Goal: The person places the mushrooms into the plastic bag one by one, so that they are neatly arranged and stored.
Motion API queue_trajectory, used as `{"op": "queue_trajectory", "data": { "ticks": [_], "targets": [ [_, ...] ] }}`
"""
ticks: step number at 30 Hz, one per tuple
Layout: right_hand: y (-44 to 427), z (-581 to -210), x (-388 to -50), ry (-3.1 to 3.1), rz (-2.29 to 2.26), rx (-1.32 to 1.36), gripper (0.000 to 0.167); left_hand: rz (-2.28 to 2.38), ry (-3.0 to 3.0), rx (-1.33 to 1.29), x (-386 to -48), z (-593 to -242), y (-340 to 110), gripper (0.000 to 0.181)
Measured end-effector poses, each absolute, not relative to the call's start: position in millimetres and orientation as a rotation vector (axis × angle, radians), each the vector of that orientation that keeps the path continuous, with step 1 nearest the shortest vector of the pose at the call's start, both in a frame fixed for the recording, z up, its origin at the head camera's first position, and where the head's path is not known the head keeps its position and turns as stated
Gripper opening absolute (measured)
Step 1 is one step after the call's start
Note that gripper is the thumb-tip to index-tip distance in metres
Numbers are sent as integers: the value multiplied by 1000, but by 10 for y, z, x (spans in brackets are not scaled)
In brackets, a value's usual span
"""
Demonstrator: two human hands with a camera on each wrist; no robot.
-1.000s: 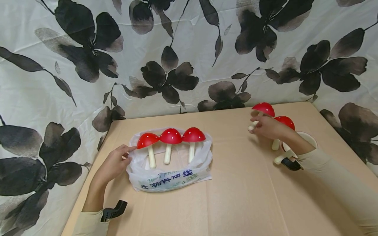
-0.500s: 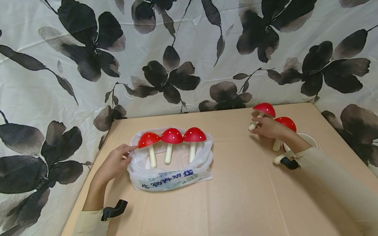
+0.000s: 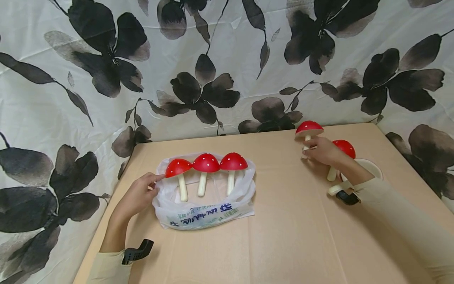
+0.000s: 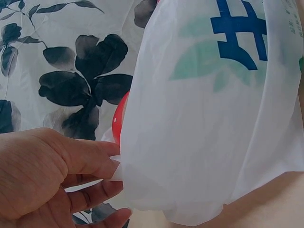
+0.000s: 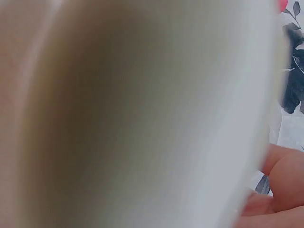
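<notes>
Currently gripped mushroom (image 3: pixel 309 129): red domed cap speckled with white, pale underside and pale stem; held nearly upright at the back right of the bench (image 3: pixel 283 221), its cap seen across the back edge. Whether the stem's foot is touching the surface cannot be told.
Right hand (image 3: pixel 320 152): fingers closed around that stem.
Left hand (image 3: pixel 140 193): the plastic bag (image 3: pixel 202 219) is pinched by its left side between thumb and forefinger.
Bag: white, thin and crumpled, marked with blue and green print; opened wide.
Bagged mushrooms: left one (image 3: pixel 178 168), middle one (image 3: pixel 205 163) and right one (image 3: pixel 233 161) are laid in a row, caps meeting, stems pointed toward the near side.
Right-hand cluster: another red mushroom (image 3: pixel 344 148) and a pale round rim (image 3: pixel 372 167) are partly hidden by the right forearm and sleeve.
Edges: the left forearm is placed just beside the left edge; the back edge is met by flowered cloth (image 3: pixel 262 94).
Open room: bag and cluster are parted by a wide stretch of bench; more is left along the near side.
</notes>
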State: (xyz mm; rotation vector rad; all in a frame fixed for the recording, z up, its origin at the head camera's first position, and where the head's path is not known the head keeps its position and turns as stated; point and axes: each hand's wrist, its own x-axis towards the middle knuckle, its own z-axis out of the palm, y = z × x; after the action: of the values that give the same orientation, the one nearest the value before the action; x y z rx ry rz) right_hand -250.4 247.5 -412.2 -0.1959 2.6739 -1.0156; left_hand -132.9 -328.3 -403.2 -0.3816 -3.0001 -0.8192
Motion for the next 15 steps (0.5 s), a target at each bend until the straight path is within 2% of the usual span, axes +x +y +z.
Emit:
{"op": "queue_trajectory", "data": {
  "ticks": [9, 15],
  "targets": [
    [2482, -4091, -2455, 2749, -1058, -103, 34, -833, -3001, -373, -1325, -4039, -3274, 40],
    [2483, -4084, -2448, 2724, -1100, -74, 32, -840, -2993, -372, -1312, -4035, -3282, 40]
  ]
}}
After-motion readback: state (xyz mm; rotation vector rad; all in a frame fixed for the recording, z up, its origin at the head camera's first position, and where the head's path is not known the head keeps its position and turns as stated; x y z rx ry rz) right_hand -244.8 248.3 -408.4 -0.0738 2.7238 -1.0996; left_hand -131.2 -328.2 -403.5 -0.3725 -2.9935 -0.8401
